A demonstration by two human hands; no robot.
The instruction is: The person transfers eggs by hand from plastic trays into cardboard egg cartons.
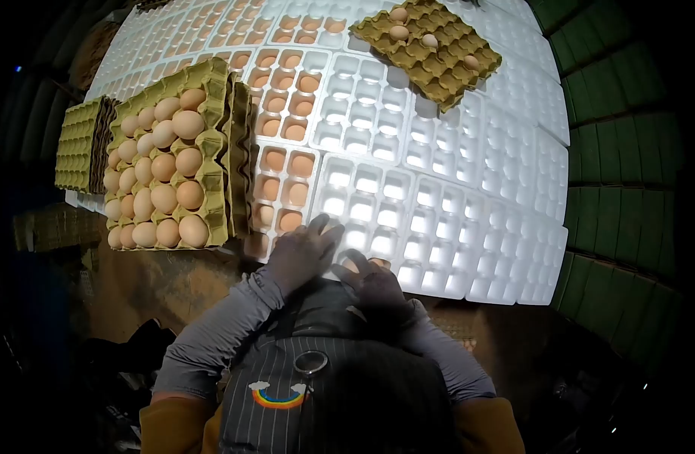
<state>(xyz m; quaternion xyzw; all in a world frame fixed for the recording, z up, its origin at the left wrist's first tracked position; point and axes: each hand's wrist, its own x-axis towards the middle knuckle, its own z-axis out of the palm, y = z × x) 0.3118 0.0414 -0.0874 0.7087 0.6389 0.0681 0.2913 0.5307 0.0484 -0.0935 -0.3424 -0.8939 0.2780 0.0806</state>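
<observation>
My left hand (306, 250) reaches over the near left corner of a white foam egg tray (366, 163), fingers bent down around a pale egg that is mostly hidden. Just to its right, my right hand (374, 284) curls at the tray's near edge, with an egg (379, 262) partly showing by its fingertips. Left of my hands, a neighbouring foam tray (314, 170) has brown eggs (295, 193) in its pockets. Further left stands a stack of yellow-green pulp trays (238, 151), its top one loaded with brown eggs (164, 167).
More foam trays (514, 174) cover the table; those at the far left hold eggs. A pulp tray (431, 57) with several eggs lies tilted at the back right. Stacked pulp trays (79, 147) stand at the left edge. Green panels (620, 151) line the right side.
</observation>
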